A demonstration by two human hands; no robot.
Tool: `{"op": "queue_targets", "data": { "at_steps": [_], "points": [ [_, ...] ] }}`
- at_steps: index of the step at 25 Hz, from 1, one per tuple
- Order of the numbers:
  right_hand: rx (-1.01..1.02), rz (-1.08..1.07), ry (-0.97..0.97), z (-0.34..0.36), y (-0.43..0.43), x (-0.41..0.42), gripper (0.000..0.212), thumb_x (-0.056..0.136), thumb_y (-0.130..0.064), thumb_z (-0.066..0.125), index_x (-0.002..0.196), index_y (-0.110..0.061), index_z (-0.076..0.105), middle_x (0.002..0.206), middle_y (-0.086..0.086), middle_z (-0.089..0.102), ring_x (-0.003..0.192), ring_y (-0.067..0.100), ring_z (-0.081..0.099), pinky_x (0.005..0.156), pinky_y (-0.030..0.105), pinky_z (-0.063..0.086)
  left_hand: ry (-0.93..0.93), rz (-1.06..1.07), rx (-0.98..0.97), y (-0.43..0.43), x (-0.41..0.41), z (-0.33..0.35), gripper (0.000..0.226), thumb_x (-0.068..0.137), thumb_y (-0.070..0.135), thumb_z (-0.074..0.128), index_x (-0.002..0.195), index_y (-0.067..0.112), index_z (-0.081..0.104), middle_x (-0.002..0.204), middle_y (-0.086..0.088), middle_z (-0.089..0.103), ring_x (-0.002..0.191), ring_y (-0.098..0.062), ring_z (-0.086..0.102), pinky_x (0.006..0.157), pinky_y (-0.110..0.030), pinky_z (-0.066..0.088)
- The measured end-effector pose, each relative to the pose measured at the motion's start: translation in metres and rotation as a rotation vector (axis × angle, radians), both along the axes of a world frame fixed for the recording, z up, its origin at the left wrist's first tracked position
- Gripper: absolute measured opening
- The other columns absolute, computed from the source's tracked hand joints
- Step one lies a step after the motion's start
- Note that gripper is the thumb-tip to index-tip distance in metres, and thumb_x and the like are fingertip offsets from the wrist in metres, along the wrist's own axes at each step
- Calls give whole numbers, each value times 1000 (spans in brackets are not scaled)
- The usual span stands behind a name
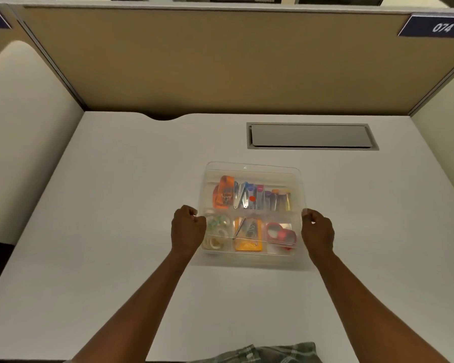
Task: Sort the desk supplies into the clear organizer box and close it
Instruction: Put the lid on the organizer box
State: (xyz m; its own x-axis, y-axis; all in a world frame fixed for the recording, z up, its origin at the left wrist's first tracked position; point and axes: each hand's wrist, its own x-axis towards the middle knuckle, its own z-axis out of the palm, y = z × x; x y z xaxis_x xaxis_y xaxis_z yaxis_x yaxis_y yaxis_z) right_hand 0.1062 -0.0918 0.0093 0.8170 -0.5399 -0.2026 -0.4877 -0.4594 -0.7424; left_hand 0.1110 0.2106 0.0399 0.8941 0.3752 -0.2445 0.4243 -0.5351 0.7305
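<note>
Clear box [250,170], left hand [188,229], right hand [317,231] (supplies [247,197] blurred)

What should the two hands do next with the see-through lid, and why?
Probably lower the lid straight down and press it onto the organizer box. The left hand and right hand pinch its side edges, it sits over the box, and the supplies already lie in the compartments, so closing seems the only step left.

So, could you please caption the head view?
The left hand and right hand grip the filled clear organizer box on the desk.
</note>
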Motion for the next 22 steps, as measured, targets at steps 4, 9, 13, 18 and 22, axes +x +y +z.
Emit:
{"op": "queue_targets", "data": {
  "at_steps": [4, 9, 13, 18, 22],
  "points": [
    [-35, 92, 89, -1, -1, -6, 36, 104, -23, 45, 132, -10, 63, 128, 15, 67, 121, 35, 59, 103, 40, 45, 54, 9, 64, 1, -14, -12, 24, 80, 7, 59, 104, 4, 61, 106, -13, 58, 83, -21, 55, 73, -30, 41],
    [2, 123, 146, -1, -4, -13, 39, 103, -22, 46, 139, -15, 58, 139, 9, 61, 131, 30, 54, 110, 37, 39, 122, -21, 72, 4, -23, -20, 29, 81, 7, 60, 109, 6, 60, 107, -13, 62, 94, -26, 59, 75, -30, 41],
    [109, 77, 130, -2, -8, -17, 36, 100, -26, 53, 133, -16, 63, 131, 8, 67, 122, 28, 60, 109, 43, 44, 176, -28, 63, 6, -22, -20, 32, 82, 8, 57, 114, 7, 62, 108, -13, 67, 100, -27, 61, 77, -28, 41],
    [255, 26, 185, 2, -16, -20, 23, 95, -31, 62, 110, -17, 73, 99, 3, 73, 85, 24, 66, 84, 42, 56, 240, 8, 8, 11, -20, -17, 25, 83, 10, 54, 105, 9, 66, 105, -7, 69, 90, -30, 69, 82, -36, 56],
    [415, 99, 320, 12, -30, -28, 12, 94, -20, 66, 104, -14, 70, 100, 13, 71, 84, 25, 67, 67, 31, 59, 351, 28, -199, 20, -21, -13, 13, 82, 5, 57, 94, 3, 61, 86, -13, 69, 66, -29, 71, 77, -44, 61]
  ]
}}
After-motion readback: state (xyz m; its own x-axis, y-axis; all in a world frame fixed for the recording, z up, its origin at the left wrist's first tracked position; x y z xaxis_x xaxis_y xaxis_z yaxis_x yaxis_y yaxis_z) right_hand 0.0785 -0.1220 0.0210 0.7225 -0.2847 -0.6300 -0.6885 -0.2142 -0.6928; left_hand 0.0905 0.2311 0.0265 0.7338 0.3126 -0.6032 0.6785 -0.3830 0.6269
